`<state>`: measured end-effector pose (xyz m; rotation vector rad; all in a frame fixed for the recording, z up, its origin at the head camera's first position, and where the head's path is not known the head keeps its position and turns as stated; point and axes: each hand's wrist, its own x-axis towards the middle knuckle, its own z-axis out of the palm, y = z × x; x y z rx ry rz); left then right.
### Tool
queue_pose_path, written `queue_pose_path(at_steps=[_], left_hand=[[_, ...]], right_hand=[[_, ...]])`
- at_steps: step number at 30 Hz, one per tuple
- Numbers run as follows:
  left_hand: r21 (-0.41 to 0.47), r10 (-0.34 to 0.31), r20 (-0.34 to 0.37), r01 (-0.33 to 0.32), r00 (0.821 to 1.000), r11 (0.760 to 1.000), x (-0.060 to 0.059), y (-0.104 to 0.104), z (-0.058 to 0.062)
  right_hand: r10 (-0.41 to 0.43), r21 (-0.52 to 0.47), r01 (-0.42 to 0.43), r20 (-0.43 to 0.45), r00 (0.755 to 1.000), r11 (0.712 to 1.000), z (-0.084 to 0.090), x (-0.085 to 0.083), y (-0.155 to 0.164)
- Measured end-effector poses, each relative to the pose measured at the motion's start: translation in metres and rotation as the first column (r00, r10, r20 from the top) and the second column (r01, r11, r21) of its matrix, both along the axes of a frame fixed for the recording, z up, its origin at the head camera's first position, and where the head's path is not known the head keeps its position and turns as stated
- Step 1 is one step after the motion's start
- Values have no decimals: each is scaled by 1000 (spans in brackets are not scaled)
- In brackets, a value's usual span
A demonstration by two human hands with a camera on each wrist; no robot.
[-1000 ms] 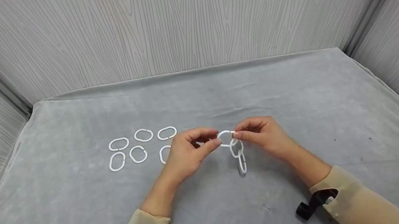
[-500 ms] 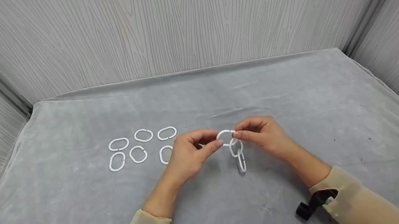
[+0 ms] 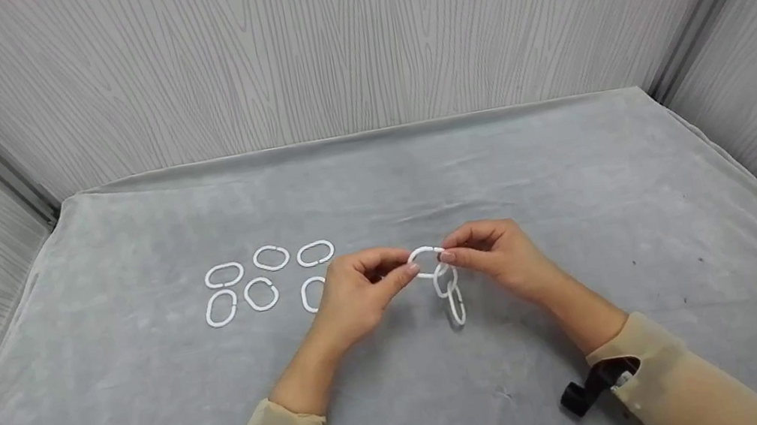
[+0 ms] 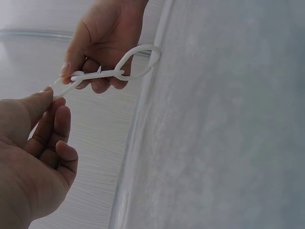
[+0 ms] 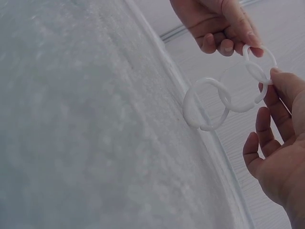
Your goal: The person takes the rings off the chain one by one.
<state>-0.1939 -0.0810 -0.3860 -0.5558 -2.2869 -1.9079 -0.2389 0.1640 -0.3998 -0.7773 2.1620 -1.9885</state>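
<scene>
Between finger and thumb, my left hand pinches the left end of a white oval plastic chain link. My right hand pinches that link's right end, where a small gap shows near the fingertips. A second white link hangs through it, and a third link dangles from the second, above the cloth. In the right wrist view the second link and the third link show as joined loops. My fingertips hide parts of the pinched link.
Several loose white links lie in two rows on the grey cloth, left of my hands. My left hand partly covers the nearest loose link. Pale wood-grain panels stand behind and at both sides.
Both hands and the three joined links have shifted very slightly left. The grips look the same, and the loose links lie as before.
</scene>
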Motion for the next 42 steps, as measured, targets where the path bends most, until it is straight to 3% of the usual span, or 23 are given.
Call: queue_pose_path(at_steps=[17, 24, 42], left_hand=[[30, 6, -17, -6, 1000, 1000, 0, 0, 4], [26, 43, 1, -43, 999, 999, 3, -6, 7], [53, 49, -33, -47, 998, 998, 1, -11, 19]], right_hand=[[77, -44, -74, 54, 996, 996, -1, -3, 5], [134, -61, -129, 68, 989, 990, -6, -5, 6], [169, -4, -169, 41, 985, 986, -6, -7, 4]])
